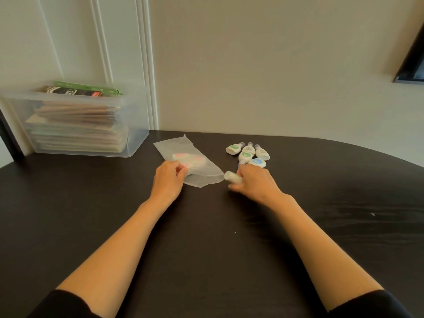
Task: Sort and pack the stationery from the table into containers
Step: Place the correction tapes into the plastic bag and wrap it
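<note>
A frosted plastic bag (202, 173) lies on the dark table (206, 226) with pink-marked white items showing through it. My left hand (168, 179) pinches the bag's near left edge. My right hand (254, 183) holds a small white correction tape (232, 176), its end pointing at the bag's near right corner. Several more white correction tapes (249, 153) with green and blue labels lie in a cluster just beyond my right hand.
A clear plastic bin (135, 136) stands at the table's far left against the wall, filled with stacked flat packets and a green and a dark box on top. A dark frame (410, 63) hangs at the upper right.
</note>
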`<state>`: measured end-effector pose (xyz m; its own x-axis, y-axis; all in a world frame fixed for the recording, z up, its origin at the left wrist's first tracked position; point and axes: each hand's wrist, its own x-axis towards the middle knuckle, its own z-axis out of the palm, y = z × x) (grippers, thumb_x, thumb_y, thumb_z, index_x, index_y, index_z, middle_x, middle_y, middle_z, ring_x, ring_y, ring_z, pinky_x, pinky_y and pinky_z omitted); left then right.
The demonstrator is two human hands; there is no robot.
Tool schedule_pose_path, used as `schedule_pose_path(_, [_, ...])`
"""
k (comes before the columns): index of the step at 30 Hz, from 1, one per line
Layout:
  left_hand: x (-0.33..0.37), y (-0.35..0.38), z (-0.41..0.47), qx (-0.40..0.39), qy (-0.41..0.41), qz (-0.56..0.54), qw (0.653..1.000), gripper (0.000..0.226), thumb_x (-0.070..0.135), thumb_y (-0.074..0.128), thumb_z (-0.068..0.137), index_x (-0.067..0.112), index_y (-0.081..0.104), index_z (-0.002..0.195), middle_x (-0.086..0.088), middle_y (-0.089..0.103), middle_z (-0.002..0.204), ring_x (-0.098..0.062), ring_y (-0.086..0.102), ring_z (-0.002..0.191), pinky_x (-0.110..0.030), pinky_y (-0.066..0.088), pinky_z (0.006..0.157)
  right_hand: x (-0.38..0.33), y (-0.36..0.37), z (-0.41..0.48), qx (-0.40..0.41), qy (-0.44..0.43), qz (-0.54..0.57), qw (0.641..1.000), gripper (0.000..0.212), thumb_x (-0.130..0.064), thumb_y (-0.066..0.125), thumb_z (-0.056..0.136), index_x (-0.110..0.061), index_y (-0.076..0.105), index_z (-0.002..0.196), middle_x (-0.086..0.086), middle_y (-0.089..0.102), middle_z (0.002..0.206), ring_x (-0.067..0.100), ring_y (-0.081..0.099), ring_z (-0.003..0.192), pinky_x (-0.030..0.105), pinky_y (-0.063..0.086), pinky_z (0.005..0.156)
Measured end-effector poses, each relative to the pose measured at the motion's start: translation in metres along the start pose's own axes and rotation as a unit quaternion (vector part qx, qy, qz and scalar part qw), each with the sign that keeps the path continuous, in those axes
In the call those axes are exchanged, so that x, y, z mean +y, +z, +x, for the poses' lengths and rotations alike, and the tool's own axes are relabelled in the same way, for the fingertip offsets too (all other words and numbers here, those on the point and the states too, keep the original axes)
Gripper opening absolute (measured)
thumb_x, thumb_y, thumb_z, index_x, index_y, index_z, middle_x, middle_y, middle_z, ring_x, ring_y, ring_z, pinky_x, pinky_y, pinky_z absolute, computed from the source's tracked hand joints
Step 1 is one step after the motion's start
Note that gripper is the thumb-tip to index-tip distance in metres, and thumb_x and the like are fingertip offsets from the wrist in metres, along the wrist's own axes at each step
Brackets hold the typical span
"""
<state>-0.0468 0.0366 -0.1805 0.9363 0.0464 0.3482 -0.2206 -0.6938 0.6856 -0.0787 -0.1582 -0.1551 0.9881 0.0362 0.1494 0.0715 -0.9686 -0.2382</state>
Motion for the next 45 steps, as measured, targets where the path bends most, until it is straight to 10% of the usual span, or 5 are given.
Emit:
schedule_pose_path(11, [0.000,-0.001,0.004,0.007,-0.021,-0.039,0.999,0.015,0.014,0.046,0.095,0.008,0.055,0.084,-0.006,0.052,0.090,-0.017,0.046,0.083,-0.027,0.032,0.070,-0.040,0.011,-0.004,-0.011,-0.204,-0.144,0.968,0.029,-0.031,0.032,0.100,-0.009,0.034,0.119,0.012,0.047,0.116,0.019,0.034,0.084,0.030,0.026,0.077])
schedule_pose_path(19, [0.000,-0.004,0.007,-0.006,-0.033,-0.075,0.997,0.017,0.014,0.046,0.095,0.005,0.059,0.089,-0.006,0.053,0.088,-0.017,0.048,0.084,-0.026,0.033,0.071,-0.043,0.016,0.006,0.121,-0.145,-0.151,0.970,0.028,-0.018,0.048,0.096,-0.012,0.040,0.122,0.008,0.055,0.109,0.023,0.054,0.094,0.027,0.028,0.066])
schedule_pose_path(38, [-0.006,-0.004,0.009,-0.025,0.000,-0.033,0.999,0.015,0.019,0.048,0.095,0.011,0.051,0.083,-0.004,0.052,0.091,-0.017,0.048,0.084,-0.027,0.035,0.070,-0.041,0.036,0.022,0.115,-0.144,-0.044,0.982,0.035,-0.033,0.042,0.098,-0.016,0.059,0.123,0.005,0.056,0.108,0.019,0.045,0.104,0.023,0.033,0.072])
schedule_pose_path(45, [-0.007,-0.007,0.009,-0.047,-0.018,-0.044,0.998,0.006,0.015,0.056,0.090,0.011,0.055,0.086,0.001,0.051,0.079,-0.014,0.049,0.078,-0.015,0.033,0.056,-0.048,0.036,0.021,0.164,-0.264,-0.109,0.944,0.021,-0.021,0.079,0.064,-0.018,0.074,0.085,0.005,0.054,0.066,0.021,0.054,0.055,0.020,0.029,0.051])
